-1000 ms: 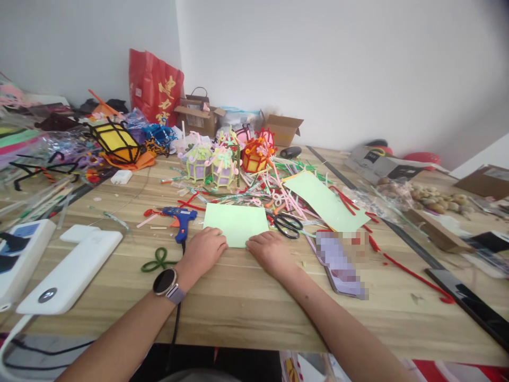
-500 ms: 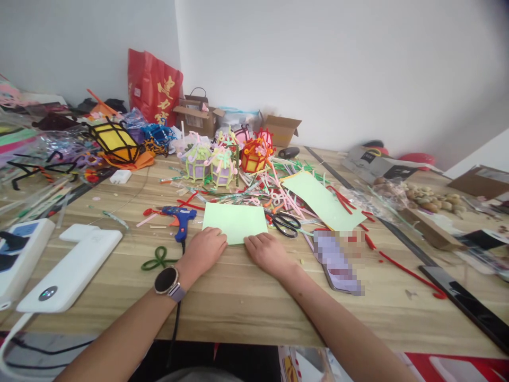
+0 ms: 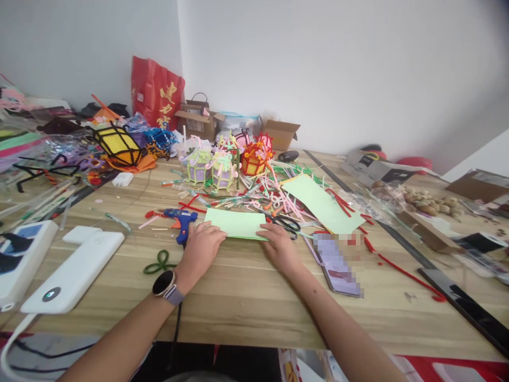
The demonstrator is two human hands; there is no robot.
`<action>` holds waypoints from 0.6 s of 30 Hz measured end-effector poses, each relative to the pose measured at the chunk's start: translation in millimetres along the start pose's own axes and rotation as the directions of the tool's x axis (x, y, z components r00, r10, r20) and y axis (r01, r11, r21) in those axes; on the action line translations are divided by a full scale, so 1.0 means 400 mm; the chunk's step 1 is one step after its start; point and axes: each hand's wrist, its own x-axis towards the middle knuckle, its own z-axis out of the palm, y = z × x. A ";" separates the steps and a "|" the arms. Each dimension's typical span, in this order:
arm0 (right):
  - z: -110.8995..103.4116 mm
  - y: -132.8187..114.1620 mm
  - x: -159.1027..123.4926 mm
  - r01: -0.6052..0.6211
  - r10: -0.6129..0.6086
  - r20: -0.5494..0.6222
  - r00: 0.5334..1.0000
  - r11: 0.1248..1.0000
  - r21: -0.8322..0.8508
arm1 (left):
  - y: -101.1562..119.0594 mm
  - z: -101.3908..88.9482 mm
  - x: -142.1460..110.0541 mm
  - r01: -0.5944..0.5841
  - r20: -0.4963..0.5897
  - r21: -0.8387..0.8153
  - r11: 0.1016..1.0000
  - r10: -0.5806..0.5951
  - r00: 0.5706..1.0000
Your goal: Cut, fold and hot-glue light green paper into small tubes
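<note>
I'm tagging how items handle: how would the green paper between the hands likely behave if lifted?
The green paper would probably be light, as it looks thin and low against the table. It might flex if lifted by one corner, with so little visible thickness. It seems unlikely to roll, since it lies broad and mostly flat.

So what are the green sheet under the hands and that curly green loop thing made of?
The green sheet looks like smooth, matte paper or thin card: it's flat, with straight, crisp edges. The green loop seems to be fuzzy pipe cleaner, probably wire inside, because it looks soft yet its curls hold their shape.
</note>
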 end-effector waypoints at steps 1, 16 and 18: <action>0.002 0.010 -0.001 -0.030 0.031 -0.011 0.999 0.997 0.066 | -0.005 0.003 0.000 -0.005 -0.014 -0.042 0.999 0.005 1.000; 0.023 0.013 -0.003 -0.112 0.097 0.067 0.993 0.954 0.279 | -0.034 0.028 0.000 -0.062 -0.023 -0.198 0.978 0.059 0.998; 0.021 0.012 -0.004 -0.119 0.103 0.074 0.992 0.954 0.275 | -0.034 0.029 -0.001 -0.072 -0.019 -0.190 0.979 0.070 0.997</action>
